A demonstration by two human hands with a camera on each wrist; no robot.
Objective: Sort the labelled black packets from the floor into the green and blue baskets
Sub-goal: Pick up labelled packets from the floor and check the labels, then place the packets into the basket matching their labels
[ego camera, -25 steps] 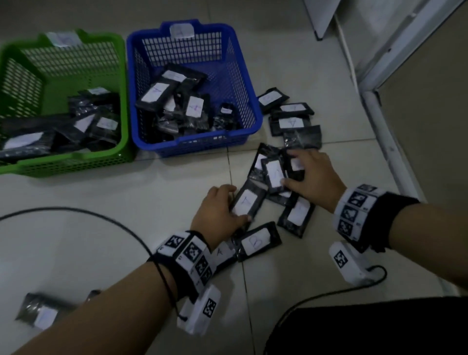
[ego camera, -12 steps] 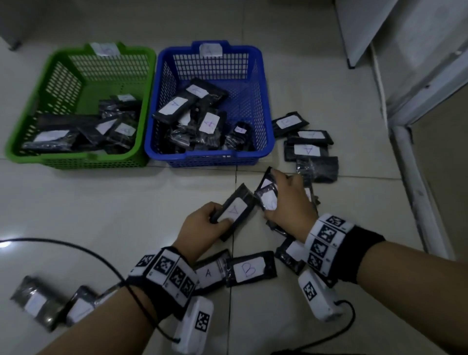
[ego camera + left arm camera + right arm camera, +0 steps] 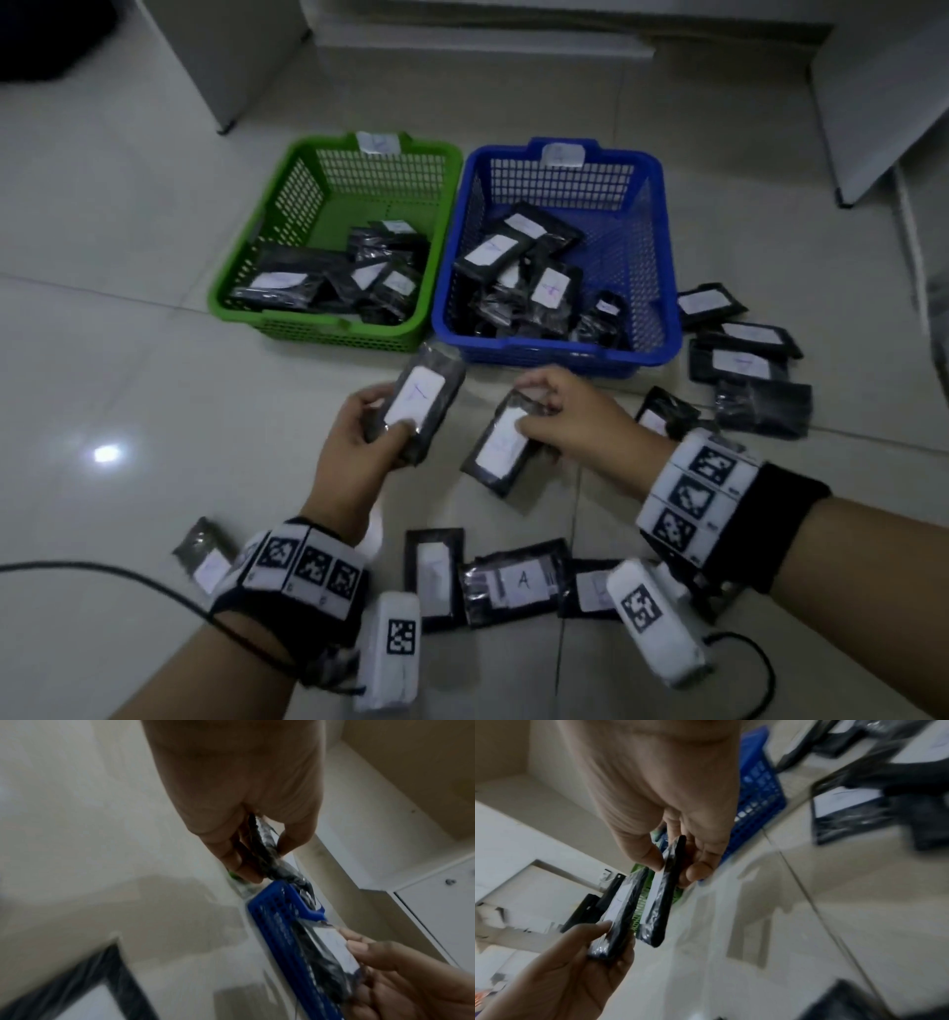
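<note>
My left hand (image 3: 375,437) grips a black packet (image 3: 418,398) with a white label, lifted off the floor just in front of the gap between the two baskets. My right hand (image 3: 554,416) pinches a second labelled packet (image 3: 500,444) by its top end, so it hangs down beside the first. The right wrist view shows both packets edge on, the right one (image 3: 662,894) between thumb and fingers, the left one (image 3: 618,914) beside it. The green basket (image 3: 328,329) and the blue basket (image 3: 662,288) stand side by side, each holding several packets.
Several packets lie on the tiles right of the blue basket (image 3: 744,360) and in a row near my wrists (image 3: 518,583). One more packet (image 3: 203,557) lies at the lower left beside a black cable (image 3: 102,570). White cabinet bases stand behind the baskets.
Both hands have lifted their packets off the floor pile and brought them up toward the baskets. The head view has tilted up, so both baskets now sit mid-frame.
</note>
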